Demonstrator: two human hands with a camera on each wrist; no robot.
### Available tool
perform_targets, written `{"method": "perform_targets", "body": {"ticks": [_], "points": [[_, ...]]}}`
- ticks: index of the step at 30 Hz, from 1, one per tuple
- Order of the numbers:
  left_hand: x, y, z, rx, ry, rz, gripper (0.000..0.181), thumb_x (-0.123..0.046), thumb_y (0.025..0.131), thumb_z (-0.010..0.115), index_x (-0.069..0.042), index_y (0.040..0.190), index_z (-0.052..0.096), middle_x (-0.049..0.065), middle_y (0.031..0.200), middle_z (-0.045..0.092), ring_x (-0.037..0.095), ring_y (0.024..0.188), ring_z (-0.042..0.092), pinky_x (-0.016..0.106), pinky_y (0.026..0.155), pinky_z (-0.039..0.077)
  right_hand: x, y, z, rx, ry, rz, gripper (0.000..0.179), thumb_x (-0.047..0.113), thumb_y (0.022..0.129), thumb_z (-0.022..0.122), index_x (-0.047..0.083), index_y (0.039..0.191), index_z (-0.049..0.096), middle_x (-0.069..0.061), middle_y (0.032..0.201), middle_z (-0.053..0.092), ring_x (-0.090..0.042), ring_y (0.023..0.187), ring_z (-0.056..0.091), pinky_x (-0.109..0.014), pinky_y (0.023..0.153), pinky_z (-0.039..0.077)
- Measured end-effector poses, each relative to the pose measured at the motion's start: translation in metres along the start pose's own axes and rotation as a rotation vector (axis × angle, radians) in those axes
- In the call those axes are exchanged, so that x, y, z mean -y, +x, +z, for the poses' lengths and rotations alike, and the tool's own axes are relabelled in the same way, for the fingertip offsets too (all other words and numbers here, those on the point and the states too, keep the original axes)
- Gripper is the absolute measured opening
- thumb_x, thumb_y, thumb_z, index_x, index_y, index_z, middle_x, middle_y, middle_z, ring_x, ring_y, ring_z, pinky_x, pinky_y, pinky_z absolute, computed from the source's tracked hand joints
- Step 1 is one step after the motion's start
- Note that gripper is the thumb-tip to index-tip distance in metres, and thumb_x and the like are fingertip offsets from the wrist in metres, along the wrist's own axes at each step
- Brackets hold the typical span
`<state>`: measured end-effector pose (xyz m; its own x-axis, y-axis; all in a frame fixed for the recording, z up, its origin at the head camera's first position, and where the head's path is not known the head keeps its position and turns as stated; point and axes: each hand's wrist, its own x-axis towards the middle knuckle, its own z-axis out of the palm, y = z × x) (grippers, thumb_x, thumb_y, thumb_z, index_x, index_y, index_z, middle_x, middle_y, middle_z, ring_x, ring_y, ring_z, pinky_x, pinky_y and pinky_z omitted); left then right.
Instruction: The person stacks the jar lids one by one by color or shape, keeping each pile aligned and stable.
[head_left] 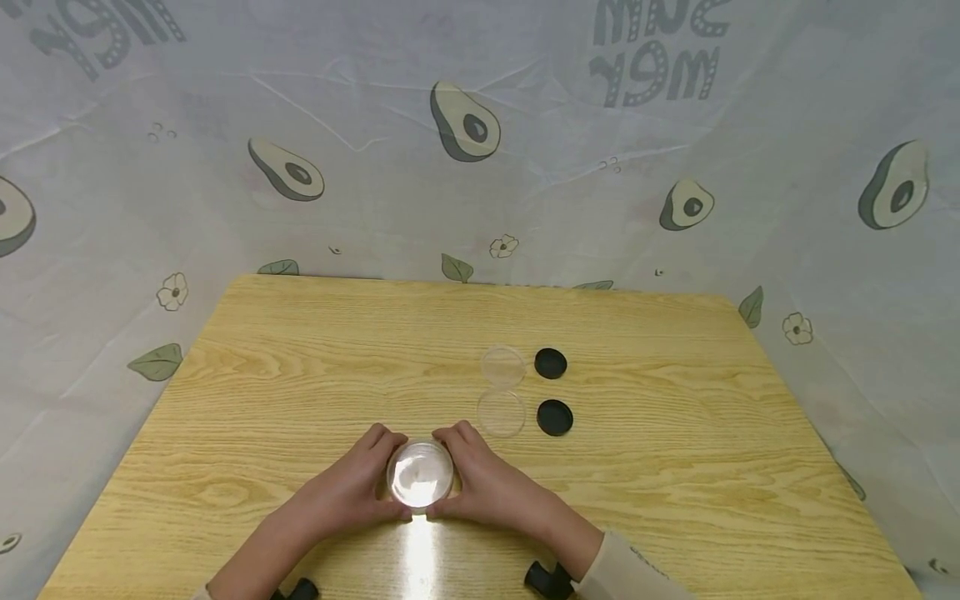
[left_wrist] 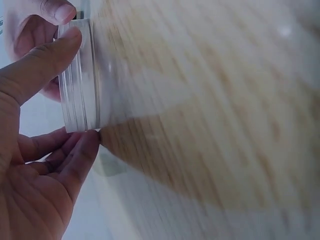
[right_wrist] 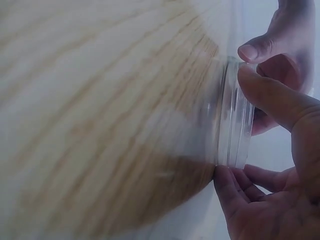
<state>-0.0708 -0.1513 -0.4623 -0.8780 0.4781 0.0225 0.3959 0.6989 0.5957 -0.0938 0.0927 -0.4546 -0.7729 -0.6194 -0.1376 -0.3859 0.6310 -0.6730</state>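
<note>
One left hand (head_left: 360, 481), one right hand (head_left: 483, 481), fingers curled about a clear round container (head_left: 421, 473) on the wooden table (head_left: 315, 367).

The left hand (head_left: 352, 489) and right hand (head_left: 489, 487) grip a clear round dish (head_left: 421, 475). Two black discs (head_left: 554, 417) lie farther back.

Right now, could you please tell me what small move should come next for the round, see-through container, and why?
I would probably steady the round, see-through container with the left hand and gently try raising its upper part with the right hand: both hands grip its sides, and the ridges around it suggest a seam or stacked layers.
</note>
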Motion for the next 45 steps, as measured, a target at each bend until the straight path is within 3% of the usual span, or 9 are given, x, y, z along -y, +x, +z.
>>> {"method": "perform_targets", "body": {"ticks": [4, 7, 10, 19, 25, 32, 40, 45], "points": [[-0.001, -0.001, -0.002, 0.0, 0.007, -0.029, 0.093, -0.05, 0.074, 0.093, 0.001, 0.141, 0.054, 0.003, 0.124, 0.055, 0.015, 0.111, 0.06, 0.042, 0.097, 0.058, -0.001, -0.004, -0.003, 0.006, -0.009, 0.018, 0.098, 0.049, 0.082, 0.088, 0.009, 0.157, 0.039, -0.003, 0.137, 0.048, -0.013, 0.123, 0.054, -0.034, 0.109, 0.051], [-0.003, 0.001, -0.005, -0.004, 0.018, -0.068, 0.102, -0.068, 0.078, 0.083, 0.001, 0.147, 0.051, 0.006, 0.131, 0.055, 0.016, 0.115, 0.06, 0.043, 0.098, 0.058, -0.003, -0.008, -0.009, -0.003, 0.007, 0.029, 0.1, 0.055, 0.084, 0.084, 0.008, 0.159, 0.038, -0.004, 0.143, 0.048, -0.016, 0.129, 0.054, -0.039, 0.112, 0.05], [-0.004, 0.006, -0.011, -0.013, 0.024, -0.08, 0.102, -0.074, 0.084, 0.073, 0.0, 0.15, 0.049, 0.009, 0.136, 0.055, 0.019, 0.117, 0.061, 0.044, 0.098, 0.057, -0.007, -0.013, -0.018, -0.038, 0.033, 0.029, 0.096, 0.054, 0.086, 0.082, 0.008, 0.159, 0.039, -0.006, 0.147, 0.049, -0.019, 0.133, 0.053, -0.045, 0.114, 0.049], [-0.01, 0.038, -0.023, -0.005, -0.027, -0.013, 0.091, -0.062, 0.093, 0.071, 0.0, 0.155, 0.045, 0.019, 0.149, 0.053, 0.038, 0.137, 0.056, 0.057, 0.109, 0.051, -0.029, -0.022, -0.05, -0.175, 0.054, 0.051, 0.085, 0.045, 0.091, 0.081, 0.01, 0.157, 0.042, -0.009, 0.155, 0.049, -0.03, 0.141, 0.053, -0.053, 0.115, 0.048], [-0.011, 0.059, -0.029, 0.0, -0.029, 0.017, 0.082, -0.05, 0.095, 0.074, 0.002, 0.153, 0.048, 0.021, 0.15, 0.055, 0.04, 0.137, 0.058, 0.058, 0.11, 0.051, -0.042, -0.023, -0.065, -0.227, 0.022, 0.073, 0.082, 0.042, 0.092, 0.081, 0.009, 0.157, 0.044, -0.011, 0.157, 0.05, -0.032, 0.142, 0.052, -0.055, 0.115, 0.047], [-0.01, 0.084, -0.028, 0.007, -0.081, 0.04, 0.075, -0.039, 0.096, 0.076, 0.001, 0.153, 0.049, 0.021, 0.152, 0.055, 0.04, 0.14, 0.056, 0.058, 0.113, 0.048, -0.058, -0.024, -0.084, -0.224, -0.01, 0.083, 0.085, 0.038, 0.092, 0.082, 0.006, 0.159, 0.04, -0.017, 0.16, 0.046, -0.038, 0.148, 0.047, -0.059, 0.117, 0.043], [-0.016, 0.118, -0.014, 0.117, -0.104, 0.054, 0.074, -0.035, 0.095, 0.079, 0.002, 0.152, 0.049, 0.02, 0.148, 0.058, 0.036, 0.138, 0.057, 0.053, 0.113, 0.049, -0.077, -0.022, -0.093, -0.152, -0.045, 0.091, 0.081, 0.04, 0.092, 0.081, 0.006, 0.156, 0.045, -0.015, 0.16, 0.048, -0.037, 0.149, 0.046, -0.059, 0.118, 0.042], [-0.022, 0.133, -0.007, 0.158, -0.071, 0.062, 0.071, -0.032, 0.093, 0.081, 0.004, 0.148, 0.053, 0.02, 0.14, 0.062, 0.036, 0.133, 0.059, 0.051, 0.112, 0.049, -0.081, -0.018, -0.094, -0.137, -0.077, 0.075, 0.078, 0.041, 0.092, 0.081, 0.005, 0.154, 0.048, -0.015, 0.156, 0.052, -0.036, 0.144, 0.052, -0.057, 0.117, 0.044]]}}
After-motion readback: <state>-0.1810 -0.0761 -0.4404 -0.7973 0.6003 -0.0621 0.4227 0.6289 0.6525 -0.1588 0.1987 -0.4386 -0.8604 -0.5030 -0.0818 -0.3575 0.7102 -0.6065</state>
